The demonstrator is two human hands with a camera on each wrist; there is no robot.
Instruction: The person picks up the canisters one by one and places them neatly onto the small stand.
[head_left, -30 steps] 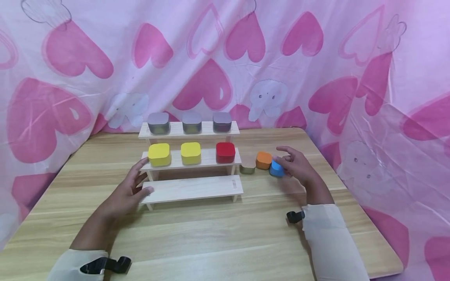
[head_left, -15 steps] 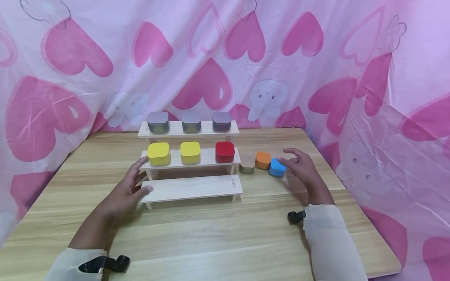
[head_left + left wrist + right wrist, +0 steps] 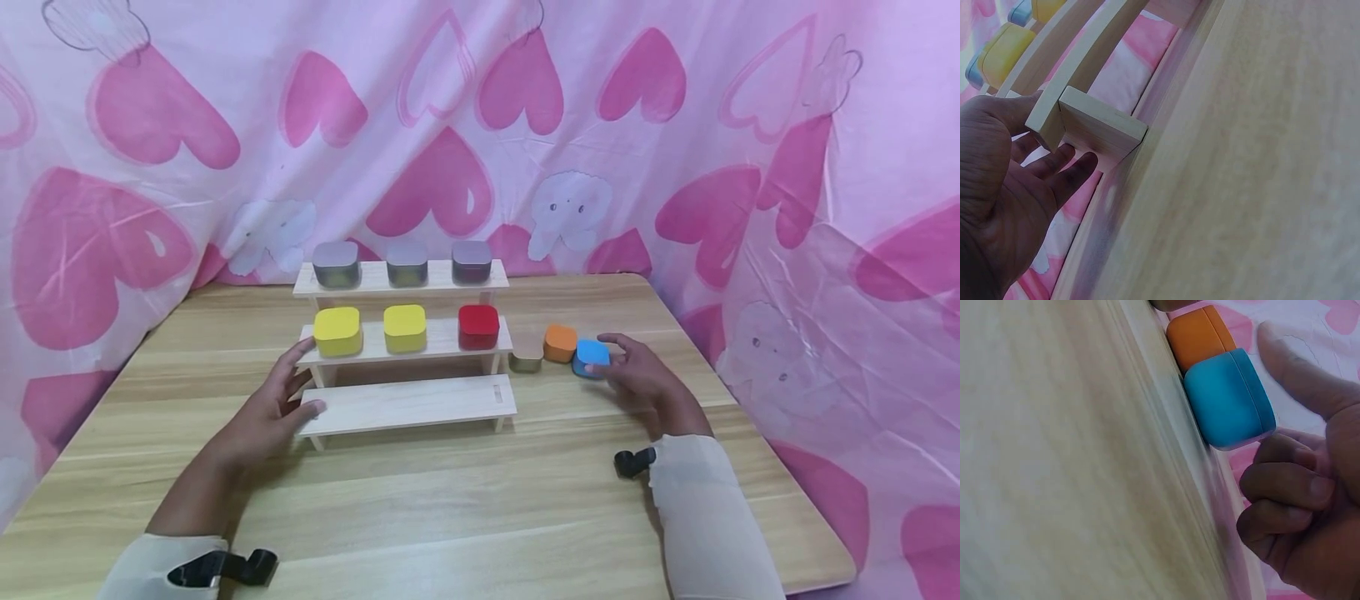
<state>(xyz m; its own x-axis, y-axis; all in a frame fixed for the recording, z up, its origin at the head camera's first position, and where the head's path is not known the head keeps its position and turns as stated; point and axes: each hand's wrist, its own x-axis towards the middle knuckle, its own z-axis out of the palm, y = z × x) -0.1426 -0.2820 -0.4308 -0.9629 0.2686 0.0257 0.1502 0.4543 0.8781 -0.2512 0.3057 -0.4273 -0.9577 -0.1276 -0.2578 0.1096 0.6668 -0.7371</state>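
My left hand [image 3: 262, 412] holds the left end of a pale wooden three-step display rack [image 3: 408, 406], thumb on the lowest step and index finger at the middle one. In the left wrist view its other fingers [image 3: 1075, 175] curl behind the step's end. My right hand [image 3: 641, 375] is at a blue square tin [image 3: 591, 357] on the table, thumb and index finger spread around it. In the right wrist view the thumb [image 3: 1297, 369] stands apart from the blue lid, and the other fingers are curled in. An orange tin [image 3: 560, 342] sits against the blue one.
Two yellow tins [image 3: 337, 331] and a red tin [image 3: 478, 326] stand on the middle step. Three grey-lidded tins [image 3: 336, 265] line the top step. A tan tin [image 3: 526, 359] is between rack and orange tin. A pink heart-print curtain [image 3: 450, 83] hangs behind the wooden table [image 3: 450, 517].
My right hand first drew back rightward from the blue tin, then lowered and came in around it again. My left hand has stayed at the rack.
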